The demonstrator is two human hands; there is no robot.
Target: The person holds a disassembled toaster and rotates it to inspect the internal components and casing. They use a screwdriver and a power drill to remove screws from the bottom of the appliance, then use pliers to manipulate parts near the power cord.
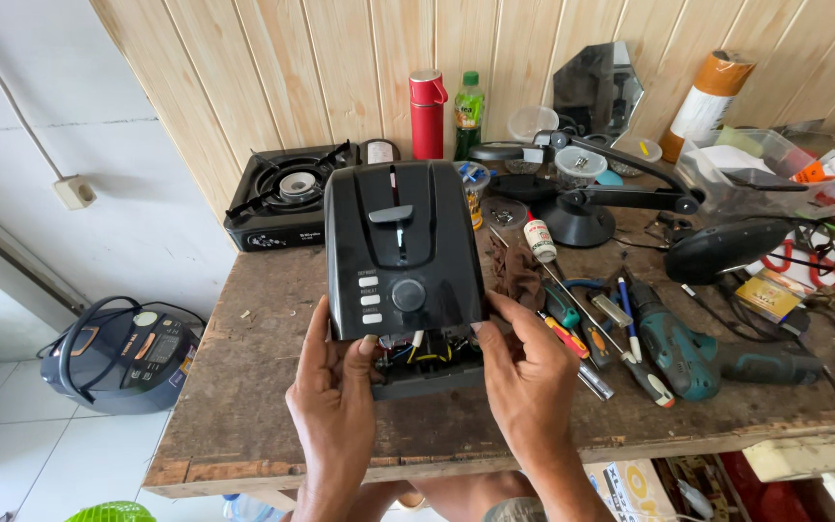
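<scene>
Head view: I see the toaster [404, 249] upright between both hands, long axis running away from me; left hand [333, 398] and right hand [526, 375] grasp its lower corners, equally near, above the workbench [244, 406].

Counted: one black toaster [404, 253], one gas stove [287, 196], one red flask [427, 114], one green bottle [469, 108], one cordless drill [703, 353], two hands [335, 406] [527, 379].

Gas stove [287, 193], red flask [427, 114], cordless drill [698, 350]
</scene>
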